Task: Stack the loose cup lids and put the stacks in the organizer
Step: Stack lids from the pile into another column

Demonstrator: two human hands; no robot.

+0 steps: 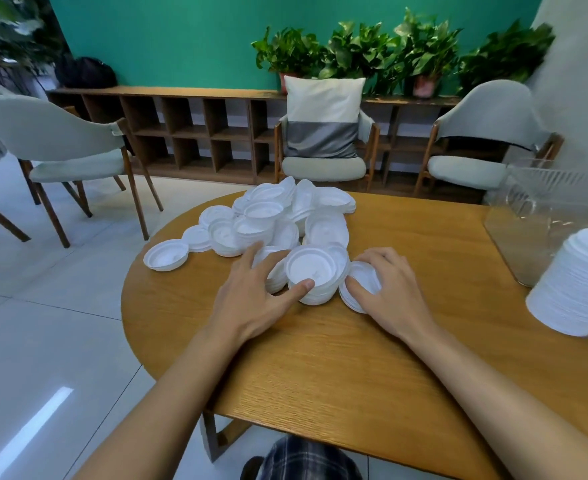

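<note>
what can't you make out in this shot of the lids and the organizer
- Head view: the organizer is clear, blurred and cut by the right edge; compartments unreadable.
- Head view: the tall stack runs off the right edge, blurred; lid count unreadable.
- Head view: the right hand covers the small stack it grips; its height is hidden.

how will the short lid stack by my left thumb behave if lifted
Probably light: the short stack is thin white plastic. Lids look nested, so likely lifts as one. It sits tilted, so a push may splay it.
</note>
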